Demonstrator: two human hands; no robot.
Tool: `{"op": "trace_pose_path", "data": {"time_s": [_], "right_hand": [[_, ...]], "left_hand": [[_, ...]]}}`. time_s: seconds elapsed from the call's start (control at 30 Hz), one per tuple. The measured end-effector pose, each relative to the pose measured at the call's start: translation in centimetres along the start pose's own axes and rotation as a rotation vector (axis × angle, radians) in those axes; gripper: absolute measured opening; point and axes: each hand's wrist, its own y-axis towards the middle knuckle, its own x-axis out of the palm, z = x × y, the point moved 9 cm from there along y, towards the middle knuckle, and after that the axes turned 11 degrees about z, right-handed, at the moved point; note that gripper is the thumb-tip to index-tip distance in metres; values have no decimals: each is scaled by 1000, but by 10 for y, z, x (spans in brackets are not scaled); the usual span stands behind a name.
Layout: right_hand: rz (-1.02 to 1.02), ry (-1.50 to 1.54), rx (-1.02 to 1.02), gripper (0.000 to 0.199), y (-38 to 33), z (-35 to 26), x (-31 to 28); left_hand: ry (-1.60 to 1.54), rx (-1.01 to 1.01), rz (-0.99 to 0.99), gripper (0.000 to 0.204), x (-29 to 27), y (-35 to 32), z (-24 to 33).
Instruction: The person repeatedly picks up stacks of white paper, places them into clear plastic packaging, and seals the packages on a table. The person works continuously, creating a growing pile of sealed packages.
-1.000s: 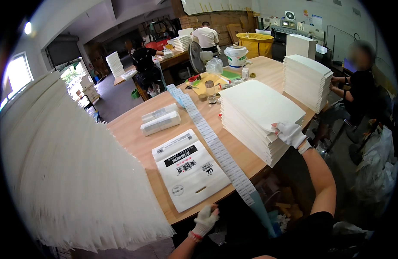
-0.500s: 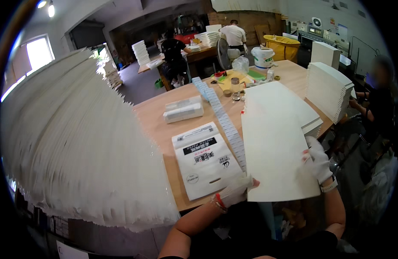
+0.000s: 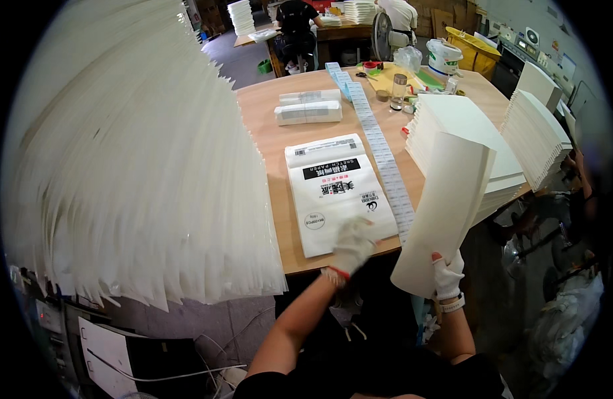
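From the head view, my right grip (image 3: 447, 274) is closed around the lower right edge of a curved sheaf of white paper (image 3: 440, 206), my thumb pressed on its near face. The sheaf stands tilted up and away from this grip, its lower end reaching past the near edge of the table (image 3: 256, 96). Just beyond it, on the table, sits a tall stack of white paper (image 3: 462, 126), partly hidden behind what I hold. Farther out and to the right of that grip is a second paper stack (image 3: 535, 139).

My left grip (image 3: 354, 245), in a pale glove, is over the near edge of a flat pile of printed white bags (image 3: 329, 183); its fingers are blurred, so I cannot tell how wide it is or whether it touches them. A long strip of labels (image 3: 379, 149) runs away between my two grips, right beside the bags. Beyond the bags from my left grip lie two rolled white bundles (image 3: 309, 113), and to its left rises a huge mass of whitish sheets (image 3: 147, 166).
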Motion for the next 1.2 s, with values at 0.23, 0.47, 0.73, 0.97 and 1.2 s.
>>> {"op": "trace_pose_path", "data": {"time_s": [0.23,0.47,0.73,0.97,1.2], "right_hand": [[-294,-567,-313,24,-17,-44,12],[-869,-1110,253,41,-49,46,70],[-748,-1136,58,43,27,43,168],[-754,-1184,-569,36,68,54,277],[-336,-988,-617,34,99,33,215]], "left_hand": [[-78,-435,-497,31,55,25,-120],[-187,-303,-483,35,30,117,-108],[-83,127,-129,26,-7,136,-5],[-110,252,-29,24,-41,110,39],[-328,123,644,49,-67,-23,-56]]}}
